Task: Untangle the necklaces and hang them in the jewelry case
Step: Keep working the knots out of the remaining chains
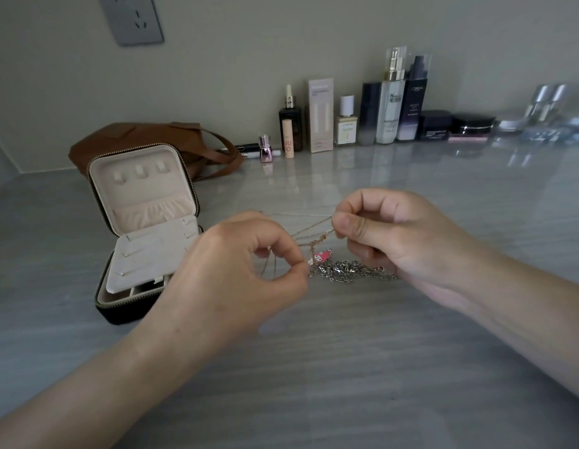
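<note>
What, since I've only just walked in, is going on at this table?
A person is untangling thin gold and silver necklace chains above the grey table. The left hand pinches a strand by the pink-and-white charm; the right hand pinches strands higher up. A chunkier silver link chain lies beneath. The black zip jewelry case stands open at left, its three hooks bare.

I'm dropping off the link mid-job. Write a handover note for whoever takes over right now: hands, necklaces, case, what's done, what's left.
Left hand pinches the thin chains beside the pink charm.
Right hand pinches them higher up; the knot hangs between the hands.
The silver link chain lies on the countertop below them.
The jewelry case stands open to the left, its lid hooks bare.
Done: case open.
Left: free the knot, separate the necklaces, hang each.
</note>
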`<state>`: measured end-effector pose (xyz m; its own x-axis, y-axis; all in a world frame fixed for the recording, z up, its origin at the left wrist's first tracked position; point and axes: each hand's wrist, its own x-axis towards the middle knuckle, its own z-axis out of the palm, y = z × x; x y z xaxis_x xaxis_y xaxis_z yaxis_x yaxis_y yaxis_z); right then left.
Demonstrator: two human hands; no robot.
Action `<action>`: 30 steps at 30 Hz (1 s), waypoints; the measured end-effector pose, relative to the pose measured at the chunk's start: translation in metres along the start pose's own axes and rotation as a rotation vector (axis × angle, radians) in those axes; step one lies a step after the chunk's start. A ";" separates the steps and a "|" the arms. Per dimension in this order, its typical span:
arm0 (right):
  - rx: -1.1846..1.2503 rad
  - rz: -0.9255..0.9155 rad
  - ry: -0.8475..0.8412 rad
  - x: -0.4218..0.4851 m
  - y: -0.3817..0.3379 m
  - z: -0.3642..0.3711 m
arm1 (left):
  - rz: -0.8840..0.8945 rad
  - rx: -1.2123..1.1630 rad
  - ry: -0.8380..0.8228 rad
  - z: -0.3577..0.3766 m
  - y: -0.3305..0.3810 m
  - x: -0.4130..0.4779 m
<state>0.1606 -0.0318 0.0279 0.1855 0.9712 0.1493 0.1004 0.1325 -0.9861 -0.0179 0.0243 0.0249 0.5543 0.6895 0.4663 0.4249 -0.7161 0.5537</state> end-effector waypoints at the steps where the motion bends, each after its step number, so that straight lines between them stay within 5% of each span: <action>1: 0.001 -0.004 -0.003 0.000 0.000 0.000 | 0.005 -0.002 -0.005 0.000 0.000 0.000; 9: 0.058 -0.043 -0.051 -0.001 0.002 0.000 | 0.037 -0.049 -0.015 0.001 -0.001 0.001; 17: 0.024 -0.053 -0.039 -0.003 -0.003 0.002 | 0.169 0.181 0.099 0.003 -0.008 -0.001; 30: 0.154 -0.085 -0.033 -0.002 -0.001 0.004 | -0.061 -0.138 0.086 0.001 0.008 0.002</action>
<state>0.1561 -0.0328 0.0282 0.1503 0.9608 0.2328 -0.0370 0.2408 -0.9699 -0.0125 0.0193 0.0292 0.4645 0.7422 0.4831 0.3502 -0.6550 0.6696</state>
